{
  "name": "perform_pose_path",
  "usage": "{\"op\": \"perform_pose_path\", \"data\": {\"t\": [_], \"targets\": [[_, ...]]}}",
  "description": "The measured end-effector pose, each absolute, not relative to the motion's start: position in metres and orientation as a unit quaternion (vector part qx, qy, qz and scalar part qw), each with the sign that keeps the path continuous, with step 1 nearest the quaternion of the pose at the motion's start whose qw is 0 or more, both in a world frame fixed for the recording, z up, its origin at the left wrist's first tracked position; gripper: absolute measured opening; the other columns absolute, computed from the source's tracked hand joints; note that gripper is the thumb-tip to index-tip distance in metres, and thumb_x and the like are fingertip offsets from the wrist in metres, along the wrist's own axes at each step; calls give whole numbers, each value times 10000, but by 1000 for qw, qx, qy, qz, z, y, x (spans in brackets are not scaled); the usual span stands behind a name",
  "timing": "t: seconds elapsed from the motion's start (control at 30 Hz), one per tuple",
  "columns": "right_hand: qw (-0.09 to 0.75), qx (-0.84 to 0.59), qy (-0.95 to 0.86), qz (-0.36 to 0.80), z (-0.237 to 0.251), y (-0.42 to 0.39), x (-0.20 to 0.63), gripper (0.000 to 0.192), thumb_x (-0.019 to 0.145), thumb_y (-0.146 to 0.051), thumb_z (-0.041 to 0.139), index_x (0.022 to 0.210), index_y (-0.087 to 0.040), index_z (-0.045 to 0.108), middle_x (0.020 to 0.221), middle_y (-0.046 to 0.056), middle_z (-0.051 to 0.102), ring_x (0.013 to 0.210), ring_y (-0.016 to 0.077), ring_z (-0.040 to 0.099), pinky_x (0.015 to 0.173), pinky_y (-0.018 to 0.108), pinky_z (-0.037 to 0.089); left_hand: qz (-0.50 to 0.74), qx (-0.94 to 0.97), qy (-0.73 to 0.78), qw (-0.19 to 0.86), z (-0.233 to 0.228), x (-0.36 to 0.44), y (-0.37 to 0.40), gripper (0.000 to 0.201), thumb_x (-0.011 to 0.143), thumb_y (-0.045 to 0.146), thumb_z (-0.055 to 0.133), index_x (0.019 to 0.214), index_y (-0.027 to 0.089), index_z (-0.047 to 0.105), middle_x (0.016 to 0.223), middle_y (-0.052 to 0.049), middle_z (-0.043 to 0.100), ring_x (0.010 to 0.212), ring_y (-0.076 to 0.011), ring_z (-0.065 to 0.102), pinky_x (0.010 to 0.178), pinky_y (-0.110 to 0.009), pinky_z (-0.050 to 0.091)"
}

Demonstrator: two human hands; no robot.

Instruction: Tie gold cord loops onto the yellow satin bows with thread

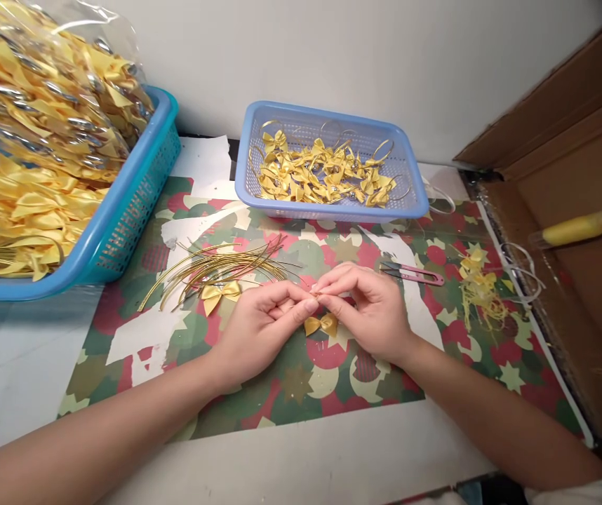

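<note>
Both hands are pinched tight here, left hand [262, 324] and right hand [369, 308] meeting fingertip to fingertip on something thin, probably a bit of gold wire, too small to tell for sure. A small satin gold bow [321, 324] sits right under that pinch, just below the fingertips and a touch nearer the right hand, lying crosswise, though I can't tell if it hangs or rests on the patterned mat [301, 379]. Left of the bow there's another yellow bow [220, 292] on a fan of stiff gold wires [222, 270]. Right of it, pink snips [411, 273]. Beyond it, a light blue mesh basket [411, 203] of finished bows with wire loops.
</note>
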State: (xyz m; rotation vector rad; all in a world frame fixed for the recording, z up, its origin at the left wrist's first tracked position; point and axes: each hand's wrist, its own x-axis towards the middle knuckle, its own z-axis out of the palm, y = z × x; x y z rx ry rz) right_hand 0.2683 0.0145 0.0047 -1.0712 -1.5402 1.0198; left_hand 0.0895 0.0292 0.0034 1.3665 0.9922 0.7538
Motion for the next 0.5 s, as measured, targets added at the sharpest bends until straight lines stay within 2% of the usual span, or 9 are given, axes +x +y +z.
{"op": "perform_pose_path", "data": {"t": [0.17,0.33,0.43,0.5], "targets": [[503,-420,-700,285,6,15,265,144,840,-70,641,777,-192,596,817,41,695,817,146,676,707,284,550,335,608,413,590,3,91,29,223,867,323,620,732,155,675,548,26,526,529,-84,419,516,-194,345],[506,-419,-713,245,7,15,264,153,850,-66,628,798,-200,576,822,39,698,813,147,672,682,279,547,350,595,416,592,2,91,29,180,865,327,632,775,171,642,534,80,311,503,-68,294,491,-183,299],[508,-426,-708,243,7,15,263,159,851,-61,625,811,-207,575,824,33,704,782,142,659,669,281,543,349,569,409,623,1,91,29,180,866,359,632,877,180,626,609,55,417,553,-80,380,516,-190,348],[504,-429,-711,237,7,15,263,163,850,-59,625,806,-207,574,827,35,708,777,143,651,677,286,538,348,559,402,636,1,92,29,180,869,357,630,879,176,630,614,51,431,555,-78,389,513,-186,350]]}}
